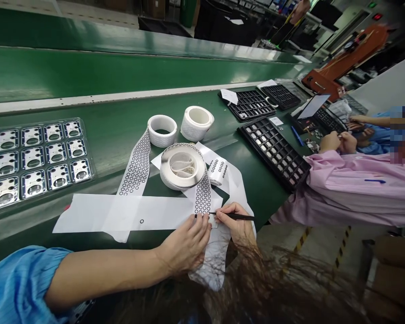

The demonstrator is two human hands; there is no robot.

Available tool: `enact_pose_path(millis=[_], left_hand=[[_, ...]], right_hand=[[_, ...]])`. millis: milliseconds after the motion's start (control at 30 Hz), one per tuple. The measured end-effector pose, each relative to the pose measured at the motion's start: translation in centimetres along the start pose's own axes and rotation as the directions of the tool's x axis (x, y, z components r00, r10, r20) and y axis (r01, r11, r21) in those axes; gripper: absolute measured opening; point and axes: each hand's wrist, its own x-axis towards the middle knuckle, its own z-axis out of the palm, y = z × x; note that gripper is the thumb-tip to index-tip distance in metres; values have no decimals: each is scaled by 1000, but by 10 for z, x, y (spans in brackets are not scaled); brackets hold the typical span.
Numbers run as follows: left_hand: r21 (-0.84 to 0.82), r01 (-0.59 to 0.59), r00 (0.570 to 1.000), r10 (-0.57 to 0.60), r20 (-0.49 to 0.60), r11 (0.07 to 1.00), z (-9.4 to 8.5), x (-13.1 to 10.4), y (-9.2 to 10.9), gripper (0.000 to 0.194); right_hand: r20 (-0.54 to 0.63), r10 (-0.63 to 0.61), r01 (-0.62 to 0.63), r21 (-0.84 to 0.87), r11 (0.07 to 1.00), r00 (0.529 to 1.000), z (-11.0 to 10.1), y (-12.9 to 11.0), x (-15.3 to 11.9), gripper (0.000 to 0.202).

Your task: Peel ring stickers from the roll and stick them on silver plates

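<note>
My left hand (pixel 185 245) rests fingers-down on a white liner strip (pixel 202 198) printed with small black rings, holding it against the green bench near the front edge. My right hand (pixel 238 225) grips black tweezers (pixel 232 216), tips pointing left at the strip just beyond my left fingertips. The strip runs up to a loosely wound roll (pixel 182 165) behind my hands. A bare white backing sheet (pixel 121 212) with a single ring on it lies to the left.
Two white tape rolls (pixel 162 130) (pixel 197 123) stand further back. A clear tray of metal parts (pixel 33 157) lies at left. Black compartment trays (pixel 273 150) (pixel 249 104) sit at right, where a person in a pink sleeve (pixel 354 189) works. Green conveyor (pixel 121 72) runs behind.
</note>
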Motion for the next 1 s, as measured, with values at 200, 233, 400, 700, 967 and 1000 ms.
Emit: enact_pose_path(millis=[200, 233, 400, 700, 967, 1000], left_hand=[[-4, 6, 1000, -6, -2, 1000, -3, 0, 0, 63], [-6, 8, 1000, -8, -1, 1000, -4, 0, -1, 63], [-31, 20, 1000, -20, 2, 999, -5, -4, -1, 63], [-61, 38, 999, -35, 37, 997, 12, -2, 1, 66], [-51, 23, 1000, -23, 15, 998, 20, 1, -7, 73], [-52, 33, 999, -32, 18, 998, 20, 2, -9, 72]], right_hand=[[-30, -44, 44, -12, 999, 999, 3, -3, -2, 26], [-33, -54, 53, -12, 999, 998, 3, -3, -2, 26], [-47, -93, 93, 1, 996, 995, 3, 1, -3, 25], [-49, -160, 165, 117, 979, 986, 0, 17, -2, 26], [-175, -234, 278, 293, 915, 956, 11, 0, -6, 27], [-192, -241, 293, 320, 901, 951, 13, -6, -9, 26]])
